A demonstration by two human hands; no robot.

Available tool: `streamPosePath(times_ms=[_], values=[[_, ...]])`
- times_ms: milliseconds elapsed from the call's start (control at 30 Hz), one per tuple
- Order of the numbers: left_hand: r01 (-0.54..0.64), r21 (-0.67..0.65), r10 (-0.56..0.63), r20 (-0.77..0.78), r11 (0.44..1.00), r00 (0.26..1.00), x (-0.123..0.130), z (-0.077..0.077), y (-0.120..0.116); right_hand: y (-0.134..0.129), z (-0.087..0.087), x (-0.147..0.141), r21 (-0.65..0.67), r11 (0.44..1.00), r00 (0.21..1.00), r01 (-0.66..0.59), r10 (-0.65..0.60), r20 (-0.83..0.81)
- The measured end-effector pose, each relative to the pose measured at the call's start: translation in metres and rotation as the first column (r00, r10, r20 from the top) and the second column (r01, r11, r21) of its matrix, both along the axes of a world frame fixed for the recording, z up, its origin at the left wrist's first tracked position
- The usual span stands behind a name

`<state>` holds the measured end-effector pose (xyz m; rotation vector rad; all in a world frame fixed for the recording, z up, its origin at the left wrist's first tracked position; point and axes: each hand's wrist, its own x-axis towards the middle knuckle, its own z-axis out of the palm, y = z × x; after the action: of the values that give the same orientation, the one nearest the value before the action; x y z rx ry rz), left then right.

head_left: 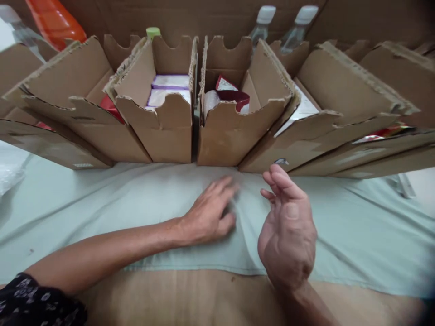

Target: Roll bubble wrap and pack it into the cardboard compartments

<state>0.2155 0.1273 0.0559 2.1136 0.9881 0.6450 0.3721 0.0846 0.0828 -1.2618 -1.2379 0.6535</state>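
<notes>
My left hand (209, 210) is palm down over the pale green cloth (136, 199), its fingers apart and slightly blurred, holding nothing. To its right, my right hand (288, 226) is raised on edge with the palm turned left. Its fingers are loosely bent and apart, and I see nothing in them. Both hands are in front of a cardboard bin (220, 140) that contains a dark red strip (234, 96) and a whitish roll (211, 100). Left of that, another cardboard bin (171, 140) holds white and purple boxes (170, 96).
More cardboard bins (91, 131) extend to both sides, some with red packets (112, 108) or white items (304, 106). Behind them stand clear bottles (261, 27) with white caps and an orange bottle (57, 22). Bubble wrap (10, 170) lies at far left. A wooden edge (176, 294) runs in front.
</notes>
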Motion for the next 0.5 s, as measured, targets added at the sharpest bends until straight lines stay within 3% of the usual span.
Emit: streamPosePath(times_ms=[67, 133, 233, 333, 400, 500], values=[[0.202, 0.063, -0.19, -0.163, 0.977, 0.968, -0.023, 0.001, -0.022, -0.004, -0.001, 0.001, -0.024, 0.998, 0.995, -0.06, 0.062, 0.079], [0.309, 0.173, -0.257, -0.269, 0.935, 0.928, -0.047, -0.001, -0.051, -0.005, -0.006, 0.0, -0.015, 0.992, 0.971, -0.129, 0.129, 0.202], [0.318, 0.346, -0.2, -0.336, 0.883, 0.92, -0.081, -0.014, -0.096, 0.003, -0.02, -0.006, 0.04, 0.967, 0.867, -0.253, 0.208, 0.453], [0.28, 0.511, -0.093, -0.361, 0.812, 0.928, -0.104, -0.019, -0.127, 0.015, -0.037, -0.009, 0.091, 0.905, 0.675, -0.415, 0.24, 0.698], [0.304, 0.491, -0.085, -0.419, 0.816, 0.904, -0.117, -0.008, -0.138, 0.023, -0.047, -0.008, 0.115, 0.864, 0.578, -0.491, 0.224, 0.784], [0.379, 0.364, -0.197, -0.448, 0.851, 0.872, -0.144, 0.021, -0.141, 0.04, -0.066, 0.0, 0.078, 0.842, 0.533, -0.534, 0.263, 0.804]])
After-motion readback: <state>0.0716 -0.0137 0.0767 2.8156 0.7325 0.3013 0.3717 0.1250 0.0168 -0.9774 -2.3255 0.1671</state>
